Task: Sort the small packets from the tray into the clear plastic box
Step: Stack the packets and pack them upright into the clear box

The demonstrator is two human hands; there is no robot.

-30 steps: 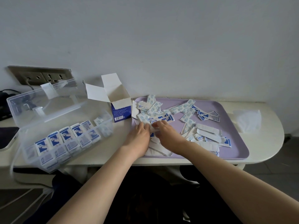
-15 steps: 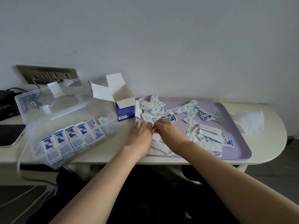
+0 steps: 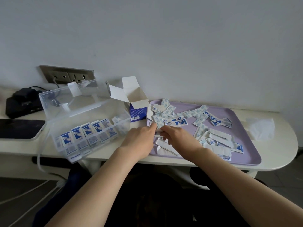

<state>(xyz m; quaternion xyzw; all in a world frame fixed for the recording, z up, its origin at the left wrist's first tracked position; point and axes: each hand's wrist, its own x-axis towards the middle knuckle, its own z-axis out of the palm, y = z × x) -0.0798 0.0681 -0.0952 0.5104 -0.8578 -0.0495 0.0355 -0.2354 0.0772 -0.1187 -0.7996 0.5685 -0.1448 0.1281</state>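
Pale surface (image 3: 108, 153) by a grey wall carries the clear plastic box (image 3: 77, 104) at centre left, filed packets (image 3: 86, 130) in a row inside. Beside it the left hand (image 3: 139, 140) reaches the pile's edge, its grip hidden so I cannot tell, while the right hand (image 3: 178, 138) has its grip closed on one small white packet (image 3: 157, 132). Loose packets (image 3: 176, 122) litter the lilac tray (image 3: 246, 141) at centre right: probably feather-light, thin, slick, best pinched by an edge.

Dim, flat, cool light; soft shadows, slight overall blur, wide-angle bending at the edges.
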